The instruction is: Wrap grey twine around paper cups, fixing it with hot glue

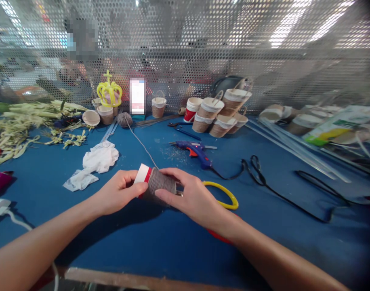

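Observation:
A paper cup (159,182) lies on its side between my hands, wrapped in grey yarn over most of its length. Its bare end shows white with a red band. My left hand (118,190) grips that bare end, thumb on top. On the wrapped part, my right hand (189,194) has its thumb in front and fingers behind. From the cup a strand of yarn (144,147) runs back to a grey yarn ball (124,119). Scissors with a yellow handle (225,194) lie under my right forearm, partly hidden.
A blue glue gun (197,151) with a black cord lies behind my right hand. Twine-wrapped cups (223,125) are stacked at the back. White lace (100,157) lies left, near dried husks (36,115). Clear glue sticks (306,151) lie right. A lit phone (137,96) leans on the mesh.

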Available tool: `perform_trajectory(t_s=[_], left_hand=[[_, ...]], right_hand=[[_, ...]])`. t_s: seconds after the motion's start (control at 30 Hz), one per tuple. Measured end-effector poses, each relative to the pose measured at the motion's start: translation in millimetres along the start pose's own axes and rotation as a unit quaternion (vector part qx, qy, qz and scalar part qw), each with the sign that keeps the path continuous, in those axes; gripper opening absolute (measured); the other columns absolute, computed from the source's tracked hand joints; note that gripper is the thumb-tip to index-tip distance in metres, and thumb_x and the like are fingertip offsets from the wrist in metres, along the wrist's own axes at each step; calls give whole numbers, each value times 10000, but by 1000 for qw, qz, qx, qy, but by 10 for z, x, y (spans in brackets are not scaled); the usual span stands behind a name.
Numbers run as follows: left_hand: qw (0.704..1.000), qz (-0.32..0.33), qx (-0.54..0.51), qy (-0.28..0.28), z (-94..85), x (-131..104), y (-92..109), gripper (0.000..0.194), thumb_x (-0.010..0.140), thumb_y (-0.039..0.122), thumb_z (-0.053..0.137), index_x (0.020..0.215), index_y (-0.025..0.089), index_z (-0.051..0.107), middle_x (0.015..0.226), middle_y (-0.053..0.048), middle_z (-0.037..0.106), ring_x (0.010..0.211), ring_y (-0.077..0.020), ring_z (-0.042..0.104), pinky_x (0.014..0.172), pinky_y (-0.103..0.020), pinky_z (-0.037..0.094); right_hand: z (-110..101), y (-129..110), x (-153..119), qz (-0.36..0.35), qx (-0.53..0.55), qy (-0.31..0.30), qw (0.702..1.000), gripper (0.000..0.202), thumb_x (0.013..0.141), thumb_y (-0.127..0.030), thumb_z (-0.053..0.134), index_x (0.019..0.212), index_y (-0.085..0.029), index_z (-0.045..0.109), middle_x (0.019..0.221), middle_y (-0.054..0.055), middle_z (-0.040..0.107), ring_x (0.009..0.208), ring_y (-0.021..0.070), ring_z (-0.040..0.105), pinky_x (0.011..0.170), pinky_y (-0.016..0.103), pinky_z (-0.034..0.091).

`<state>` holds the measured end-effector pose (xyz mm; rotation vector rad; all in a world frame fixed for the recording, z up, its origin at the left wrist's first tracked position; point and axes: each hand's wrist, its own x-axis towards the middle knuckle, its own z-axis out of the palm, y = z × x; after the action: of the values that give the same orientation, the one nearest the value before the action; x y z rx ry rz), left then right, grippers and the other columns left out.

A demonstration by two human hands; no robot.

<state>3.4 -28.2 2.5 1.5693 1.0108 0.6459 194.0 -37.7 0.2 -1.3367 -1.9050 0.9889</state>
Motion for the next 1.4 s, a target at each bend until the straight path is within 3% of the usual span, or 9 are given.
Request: perform_trajectory(t_s=[0.13, 0.4, 0.7, 0.9, 1.17, 1.3, 1.4], left_hand=[[1000, -5, -23, 1, 6, 1, 5, 223, 748, 293, 499, 762, 114, 630, 684, -8, 568, 614, -99, 464, 599, -213, 391], [998, -21, -55, 6, 9, 15, -15, 257, 761, 307, 521, 875, 128, 665, 730, -22, 617, 628, -104, 500, 624, -226, 415], [992, -70, -98, 45, 12, 35, -45, 256, 698, 330, 618, 827, 113, 656, 702, -1, 590, 606, -86, 459, 592, -201, 370], [985, -70, -153, 44, 19, 51, -87, 235, 715, 332, 608, 797, 118, 659, 694, 2, 591, 615, -89, 459, 604, -207, 354], [972, -100, -198, 80, 65, 74, -97, 246, 712, 337, 607, 645, 100, 614, 531, 36, 505, 500, -59, 382, 494, -181, 294], [970, -91, -216, 65, 36, 56, -104, 356, 760, 436, 545, 640, 107, 612, 537, 21, 533, 497, -72, 428, 492, -188, 333], [981, -40, -185, 37, -7, 33, -79, 319, 763, 428, 551, 762, 122, 644, 641, 3, 601, 585, -91, 498, 571, -197, 384]], right_hand=[[8, -20, -7, -26, -41, 24, 999, 395, 691, -331, 640, 1051, -187, 563, 990, 60, 637, 836, 189, 596, 725, 313, 464], [0, -45, -14, -52, -98, 10, 994, 380, 701, -332, 640, 1038, -179, 554, 978, 61, 632, 830, 186, 593, 733, 317, 462], [41, 34, -41, -209, -182, 45, 960, 402, 722, -284, 632, 1083, -156, 509, 1044, 101, 602, 965, 236, 554, 832, 399, 461], [48, 50, -36, -245, -201, 60, 947, 383, 737, -281, 619, 1080, -163, 499, 1030, 106, 603, 939, 237, 561, 809, 418, 483], [75, 45, -48, -220, -177, 43, 958, 403, 711, -281, 643, 1071, -158, 511, 1030, 99, 604, 953, 229, 558, 822, 401, 471], [54, 18, -36, -112, -103, 25, 988, 396, 684, -309, 662, 1036, -168, 547, 991, 69, 625, 867, 196, 594, 771, 347, 487], [13, 10, -11, -19, -18, 19, 999, 367, 715, -340, 622, 1032, -168, 557, 945, 59, 643, 794, 175, 610, 698, 313, 502]])
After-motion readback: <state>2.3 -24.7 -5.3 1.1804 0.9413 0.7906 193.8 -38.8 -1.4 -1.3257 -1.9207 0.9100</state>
